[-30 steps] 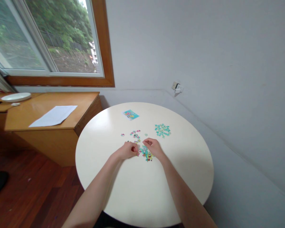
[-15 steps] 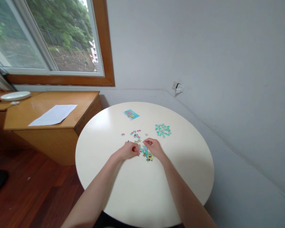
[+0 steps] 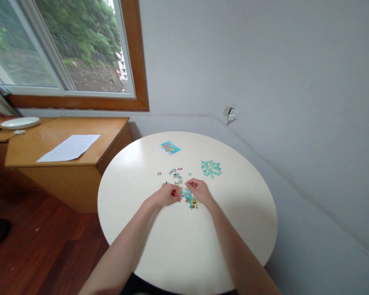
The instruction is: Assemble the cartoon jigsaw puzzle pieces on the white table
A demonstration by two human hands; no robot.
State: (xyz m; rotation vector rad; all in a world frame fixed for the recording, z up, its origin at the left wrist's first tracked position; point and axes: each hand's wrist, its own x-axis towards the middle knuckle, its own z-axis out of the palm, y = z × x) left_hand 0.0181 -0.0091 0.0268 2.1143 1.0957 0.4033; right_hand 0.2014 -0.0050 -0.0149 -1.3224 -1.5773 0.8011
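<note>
A partly joined jigsaw puzzle (image 3: 190,199) with teal, yellow and pink printing lies on the white round table (image 3: 184,246). At its left edge my left hand (image 3: 168,194) is closed, its fingertips pinching a small pinkish puzzle piece (image 3: 180,199). My right hand (image 3: 200,190) hovers over the puzzle's upper right side, thumb and fingers pressed together; whatever is between them is too small to make out. Just beyond the hands lie several loose multicoloured pieces (image 3: 176,175), and a single pale green piece (image 3: 190,174) is apart from them.
A spread of teal pieces (image 3: 211,169) lies to the right on the table. Farther back is a printed picture card (image 3: 170,148). At left stands a wooden desk (image 3: 64,176) with a paper sheet (image 3: 70,147) and a white plate (image 3: 21,122). A wall borders the table's right side.
</note>
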